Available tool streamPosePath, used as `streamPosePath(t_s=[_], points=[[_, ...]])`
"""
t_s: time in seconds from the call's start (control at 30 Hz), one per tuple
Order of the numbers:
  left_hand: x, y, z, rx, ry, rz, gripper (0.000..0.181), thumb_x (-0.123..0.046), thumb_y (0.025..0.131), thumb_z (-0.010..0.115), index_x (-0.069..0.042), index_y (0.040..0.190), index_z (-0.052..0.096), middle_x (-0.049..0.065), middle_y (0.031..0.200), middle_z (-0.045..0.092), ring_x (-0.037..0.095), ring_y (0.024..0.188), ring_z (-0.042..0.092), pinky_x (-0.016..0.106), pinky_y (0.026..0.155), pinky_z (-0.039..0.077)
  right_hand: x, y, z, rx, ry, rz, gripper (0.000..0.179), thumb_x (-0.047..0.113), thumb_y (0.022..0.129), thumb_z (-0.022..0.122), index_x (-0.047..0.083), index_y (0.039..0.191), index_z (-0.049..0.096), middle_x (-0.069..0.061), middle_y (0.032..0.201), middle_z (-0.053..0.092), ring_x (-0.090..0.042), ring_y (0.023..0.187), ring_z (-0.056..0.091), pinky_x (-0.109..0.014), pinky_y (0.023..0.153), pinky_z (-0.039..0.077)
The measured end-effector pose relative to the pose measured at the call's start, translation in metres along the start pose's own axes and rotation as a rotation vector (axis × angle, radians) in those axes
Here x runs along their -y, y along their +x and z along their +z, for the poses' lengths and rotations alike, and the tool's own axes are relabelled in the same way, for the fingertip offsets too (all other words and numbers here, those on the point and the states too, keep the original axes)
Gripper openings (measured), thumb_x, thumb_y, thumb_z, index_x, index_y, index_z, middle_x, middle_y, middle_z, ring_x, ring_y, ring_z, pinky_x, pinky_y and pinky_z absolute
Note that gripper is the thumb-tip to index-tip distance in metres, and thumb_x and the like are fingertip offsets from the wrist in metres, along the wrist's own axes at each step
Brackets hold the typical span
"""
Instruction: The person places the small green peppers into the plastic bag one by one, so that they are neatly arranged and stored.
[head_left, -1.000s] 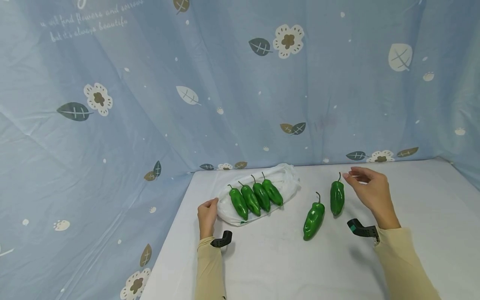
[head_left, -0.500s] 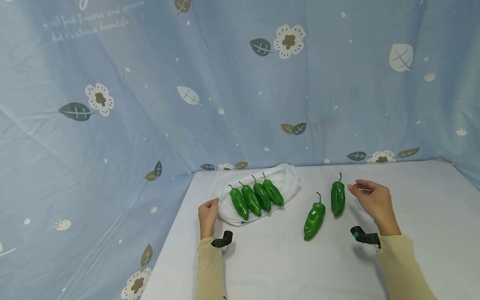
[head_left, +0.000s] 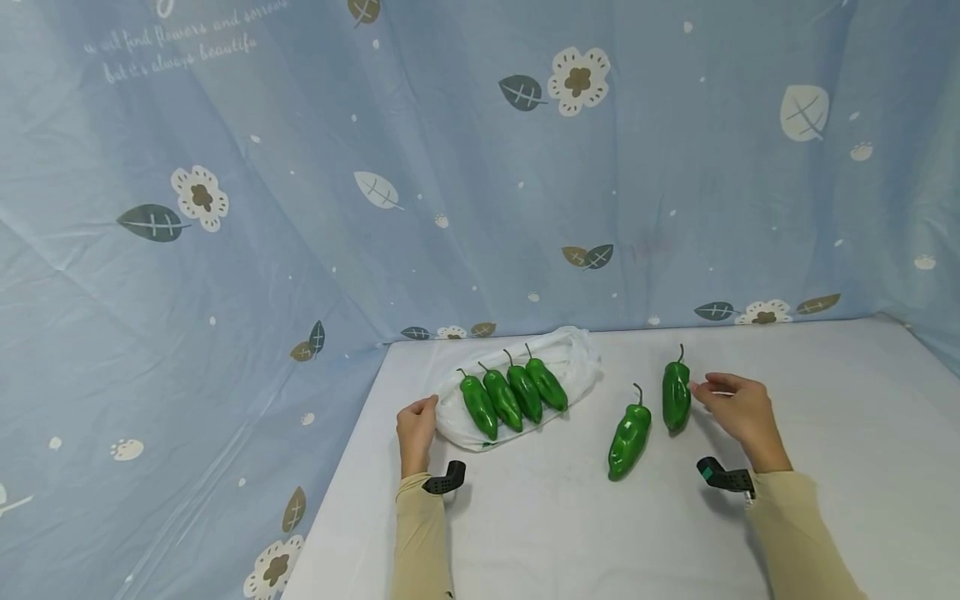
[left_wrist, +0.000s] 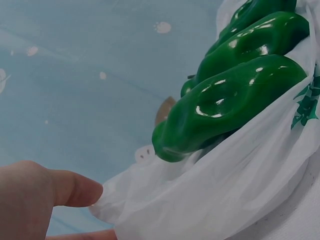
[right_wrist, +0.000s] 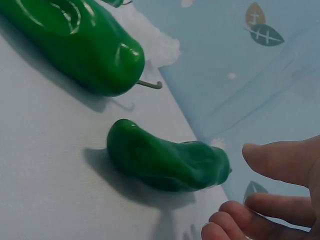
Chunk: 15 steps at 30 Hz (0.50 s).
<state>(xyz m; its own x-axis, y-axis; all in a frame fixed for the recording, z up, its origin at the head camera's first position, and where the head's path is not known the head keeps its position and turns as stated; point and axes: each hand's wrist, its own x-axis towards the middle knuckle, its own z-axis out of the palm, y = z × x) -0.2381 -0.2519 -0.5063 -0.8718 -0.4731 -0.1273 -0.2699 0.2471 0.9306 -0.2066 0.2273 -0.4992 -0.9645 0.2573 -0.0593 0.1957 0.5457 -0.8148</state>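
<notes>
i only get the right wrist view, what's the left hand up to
Observer: The left hand pinches the edge of the white bag between thumb and finger.
Operator: ok, i just see a bit of that bag, how many peppers are with it
Observer: Four green peppers, lying side by side; the head view shows them all.
Operator: and any marking on the bag
Observer: Yes, the left wrist view shows a green print on it, near that picture's right edge, though I can't make out what it depicts.
</notes>
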Motion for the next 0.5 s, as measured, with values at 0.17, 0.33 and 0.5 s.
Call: streamPosePath(t_s=[0.17, 0.33, 0.5], points=[[-0.0011, 0.0000, 0.0000, -0.003, -0.001, -0.001, 0.045, -0.031, 0.102, 0.059, 0.005, 0.124, 0.070, 0.026, 0.136, 0.065, 0.039, 0.126, 0.061, 0.052, 0.106, 0.050, -0.0020, 0.0002, 0.0054, 0.022, -0.008, -0.004, 0.069, 0.041, 0.102, 0.062, -0.015, 0.142, 0.051, -0.034, 0.130, 0.063, -0.037, 0.101, 0.072, -0.044, 0.081, 0.055], [-0.0023, -0.0008, -0.0003, 0.003, 0.000, -0.011, 0.046, -0.031, 0.102, 0.058, 0.006, 0.127, 0.068, 0.028, 0.138, 0.063, 0.040, 0.130, 0.059, 0.054, 0.109, 0.048, -0.0001, -0.0002, 0.0084, 0.038, -0.025, -0.017, 0.067, 0.035, 0.101, 0.064, -0.018, 0.140, 0.050, -0.036, 0.127, 0.063, -0.025, 0.089, 0.074, -0.034, 0.075, 0.056], [-0.0019, -0.0015, -0.0009, 0.007, -0.008, -0.018, 0.047, -0.032, 0.102, 0.058, 0.006, 0.127, 0.067, 0.028, 0.139, 0.062, 0.040, 0.129, 0.059, 0.053, 0.109, 0.048, 0.0010, -0.0003, 0.0108, 0.060, -0.034, -0.013, 0.069, 0.036, 0.100, 0.066, -0.018, 0.140, 0.049, -0.037, 0.129, 0.062, -0.035, 0.096, 0.074, -0.036, 0.077, 0.058]])
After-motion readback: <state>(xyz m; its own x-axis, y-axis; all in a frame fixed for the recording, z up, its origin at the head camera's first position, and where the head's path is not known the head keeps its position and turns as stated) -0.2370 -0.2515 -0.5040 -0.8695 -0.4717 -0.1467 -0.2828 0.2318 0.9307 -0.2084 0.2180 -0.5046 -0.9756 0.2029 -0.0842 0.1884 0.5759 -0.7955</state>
